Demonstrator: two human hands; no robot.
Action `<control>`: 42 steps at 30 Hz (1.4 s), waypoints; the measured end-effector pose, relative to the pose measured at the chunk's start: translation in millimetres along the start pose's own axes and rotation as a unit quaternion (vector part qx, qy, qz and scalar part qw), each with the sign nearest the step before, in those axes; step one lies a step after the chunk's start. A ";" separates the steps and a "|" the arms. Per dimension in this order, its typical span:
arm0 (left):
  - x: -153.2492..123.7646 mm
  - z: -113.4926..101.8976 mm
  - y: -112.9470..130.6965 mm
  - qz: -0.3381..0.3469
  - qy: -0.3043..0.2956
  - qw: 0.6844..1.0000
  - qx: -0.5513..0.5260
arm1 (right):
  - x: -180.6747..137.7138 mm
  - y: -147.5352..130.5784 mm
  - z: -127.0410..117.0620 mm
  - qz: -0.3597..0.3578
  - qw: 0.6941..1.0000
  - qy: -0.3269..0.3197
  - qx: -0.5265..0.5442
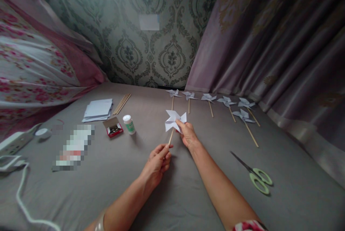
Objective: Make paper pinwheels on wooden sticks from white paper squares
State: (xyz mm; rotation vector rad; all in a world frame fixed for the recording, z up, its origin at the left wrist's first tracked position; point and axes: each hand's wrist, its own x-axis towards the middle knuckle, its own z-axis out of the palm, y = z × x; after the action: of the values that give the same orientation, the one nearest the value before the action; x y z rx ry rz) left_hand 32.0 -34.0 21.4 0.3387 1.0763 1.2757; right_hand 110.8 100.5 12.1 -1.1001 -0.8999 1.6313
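A white paper pinwheel (172,120) on a thin wooden stick is held up over a grey sheet (188,188). My left hand (159,161) is closed in a pinch on the lower end of the stick. My right hand (187,134) is closed on the paper blades at the pinwheel's lower right. Both forearms reach in from the bottom edge.
Several finished pinwheels (229,105) lie in a row at the back right. Green-handled scissors (256,177) lie at the right. At the left are a paper stack (98,110), spare sticks (122,103), a red pin box (113,127), a small white bottle (129,124), tape roll (43,133), power strip (13,143).
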 end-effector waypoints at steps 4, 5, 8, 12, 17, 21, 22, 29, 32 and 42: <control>-1.6 -1.8 -1.8 0.033 -0.001 0.999 0.035 | -4.8 -9.4 -0.9 -0.019 0.998 -0.034 0.054; -2.0 -2.2 -1.9 0.038 -0.001 0.998 0.044 | -5.7 -10.5 -1.3 -0.022 0.997 -0.042 0.064; -5.1 -2.1 -1.7 0.067 0.004 0.994 0.091 | -7.8 -13.7 -3.7 -0.028 0.994 -0.073 0.079; -15.1 0.0 -2.1 0.220 0.028 0.949 0.224 | -12.1 -24.8 -10.8 -0.071 0.980 -0.155 0.102; -22.9 -3.2 -7.7 0.430 0.049 0.816 0.382 | -24.0 -44.1 -14.0 -0.126 0.939 -0.289 0.140; -19.0 -10.0 -13.9 0.549 0.058 0.724 0.414 | -34.9 -53.5 -9.5 -0.169 0.913 -0.342 0.145; -18.3 -11.3 -14.9 0.564 0.060 0.711 0.416 | -37.2 -55.2 -8.5 -0.175 0.912 -0.343 0.142; -24.0 -11.6 -14.8 0.467 0.079 0.802 0.363 | -47.5 -62.8 -4.8 -0.182 0.939 -0.279 0.086; -24.6 -8.6 -13.0 0.407 0.080 0.861 0.295 | -45.3 -60.6 -3.8 -0.179 0.956 -0.225 0.054; -13.1 -0.1 -11.9 0.303 0.063 0.907 0.286 | -22.8 -35.0 -1.2 -0.081 0.993 -0.084 0.017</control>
State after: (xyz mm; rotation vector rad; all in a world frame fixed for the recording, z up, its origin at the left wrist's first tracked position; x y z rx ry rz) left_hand 40.2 -49.5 18.7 1.1187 1.5218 1.5114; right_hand 125.8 88.8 49.3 -0.8527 -1.0379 1.6144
